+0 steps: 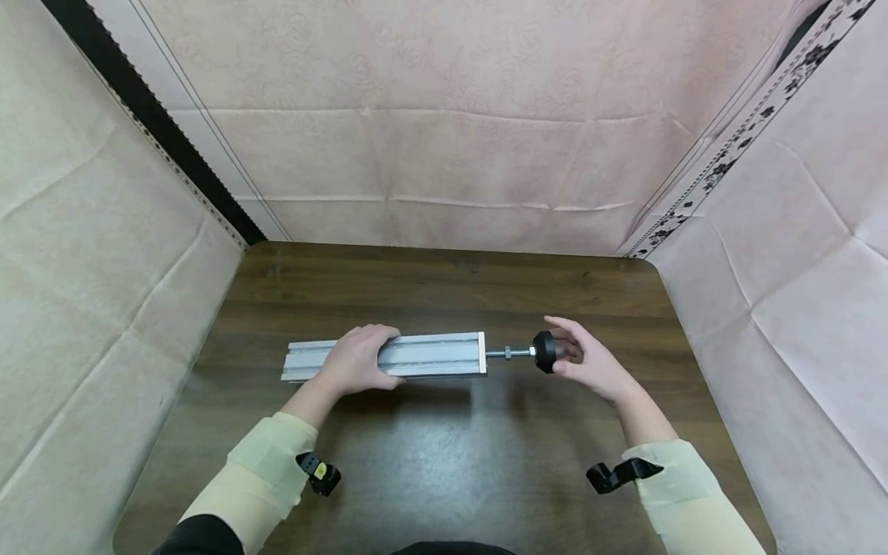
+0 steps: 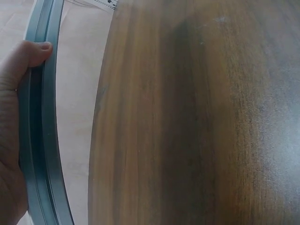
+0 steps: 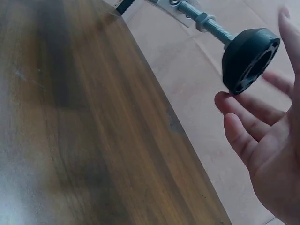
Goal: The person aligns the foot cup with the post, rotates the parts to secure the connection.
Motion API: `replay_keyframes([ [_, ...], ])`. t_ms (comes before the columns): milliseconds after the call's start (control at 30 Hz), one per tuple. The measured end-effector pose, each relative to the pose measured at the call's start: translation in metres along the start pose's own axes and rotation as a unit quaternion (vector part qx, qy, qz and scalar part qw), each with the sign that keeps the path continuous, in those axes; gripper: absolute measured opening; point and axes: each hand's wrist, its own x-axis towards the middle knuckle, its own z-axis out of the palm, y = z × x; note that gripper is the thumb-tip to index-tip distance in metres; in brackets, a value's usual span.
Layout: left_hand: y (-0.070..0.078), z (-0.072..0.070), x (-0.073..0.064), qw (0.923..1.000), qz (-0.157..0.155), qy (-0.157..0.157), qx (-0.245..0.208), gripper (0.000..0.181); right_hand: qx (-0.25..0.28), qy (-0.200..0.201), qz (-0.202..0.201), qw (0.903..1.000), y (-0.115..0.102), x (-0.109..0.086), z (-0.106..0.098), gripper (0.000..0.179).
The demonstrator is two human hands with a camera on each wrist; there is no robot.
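My left hand point(image 1: 357, 358) grips a grooved aluminium profile point(image 1: 437, 356) from above, held level over the table. In the left wrist view its thumb lies along the profile's slotted side point(image 2: 49, 117). A threaded rod point(image 1: 496, 354) with a hex nut point(image 1: 508, 353) sticks out of the profile's right end plate point(image 1: 482, 353). At the rod's outer end sits a round black levelling foot point(image 1: 545, 352). My right hand point(image 1: 590, 366) is beside the foot with loosely bent, spread fingers. In the right wrist view one fingertip point(image 3: 222, 97) is at the foot's rim; whether it touches, I cannot tell.
A brown wood-grain table point(image 1: 430, 285) with rounded far corners lies below. Pale cloth point(image 1: 430, 154) hangs behind it, and further cloth sheets border the left and right sides. Black camera mounts are strapped to both sleeved wrists.
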Motion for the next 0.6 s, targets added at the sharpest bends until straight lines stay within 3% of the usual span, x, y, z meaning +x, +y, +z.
replay_keyframes([
  [133, -0.0005, 0.0011, -0.0006, 1.0, -0.002, -0.003, 0.001, 0.068, -0.008, -0.026, -0.027, 0.9993, 0.0007, -0.0003, -0.0004, 0.079],
  [333, 0.0002, 0.001, -0.0006, 1.0, -0.005, -0.004, -0.001, 0.068, -0.024, -0.048, 0.01, 0.9985, 0.0018, -0.0024, -0.0008, 0.084],
  [600, 0.0005, 0.0007, -0.0006, 0.9999, -0.008, -0.008, 0.002, 0.069, -0.022, -0.038, 0.036, 0.9984, -0.0012, -0.0016, 0.0002, 0.075],
])
